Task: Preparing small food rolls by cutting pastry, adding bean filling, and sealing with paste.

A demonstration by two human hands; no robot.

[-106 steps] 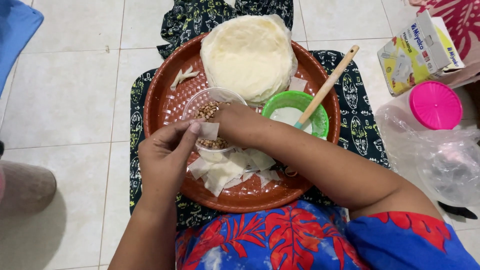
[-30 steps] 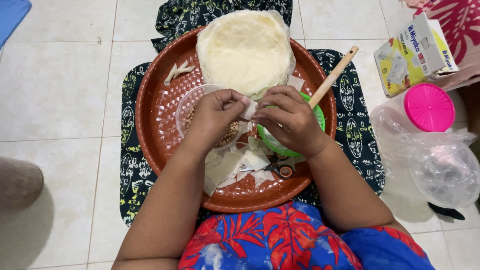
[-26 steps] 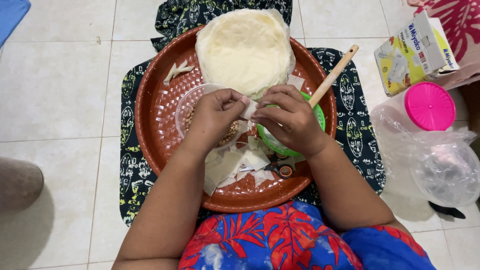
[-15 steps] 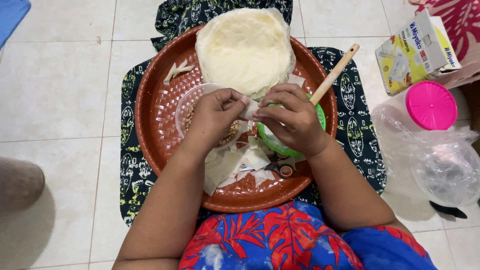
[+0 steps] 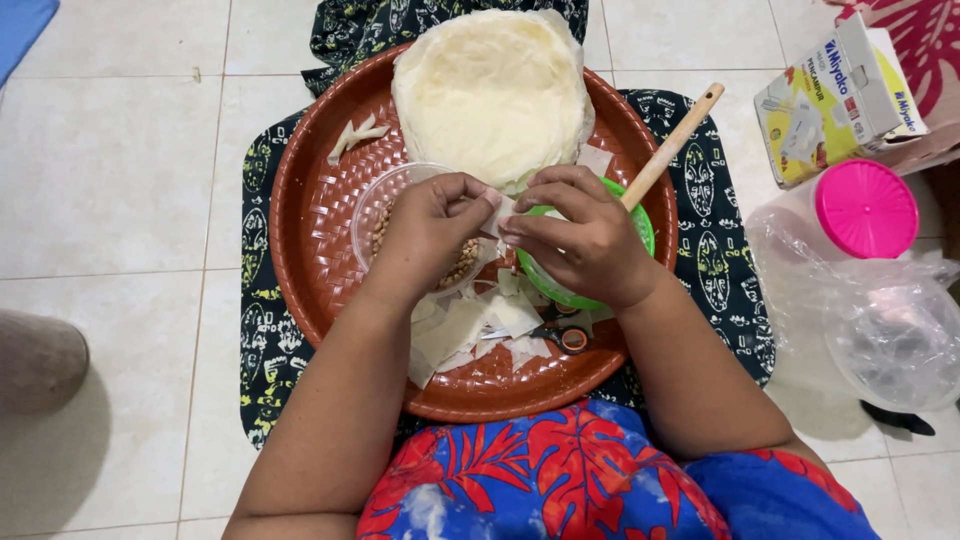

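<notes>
Barely anything has moved over the last second: both hands are still pinched together over the middle of the tray, whereas a few seconds back the right arm was reaching across to the clear bowl. Left hand (image 5: 428, 225) and right hand (image 5: 585, 240) each have a fingertip grip on a small white wrapper piece (image 5: 497, 212), mostly hidden between the fingers, so I can't tell how it's folded.

Under the left hand sits a clear plastic bowl (image 5: 375, 210) of brownish filling, largely covered. Green bowl (image 5: 640, 225) is half hidden behind the right hand, with a wooden spoon handle (image 5: 672, 145) sticking out.

Below the hands, cut wrapper scraps (image 5: 455, 335) and small scissors (image 5: 560, 335), partly buried. Stack of round wrappers (image 5: 490, 90) at the far side of the round woven tray (image 5: 310, 200), which sits on a patterned cloth (image 5: 262, 340) on the tiled floor.

Off right: a carton (image 5: 838, 95), a pink-lidded container (image 5: 865, 208) and crumpled plastic bags (image 5: 890, 330), contents unclear.
</notes>
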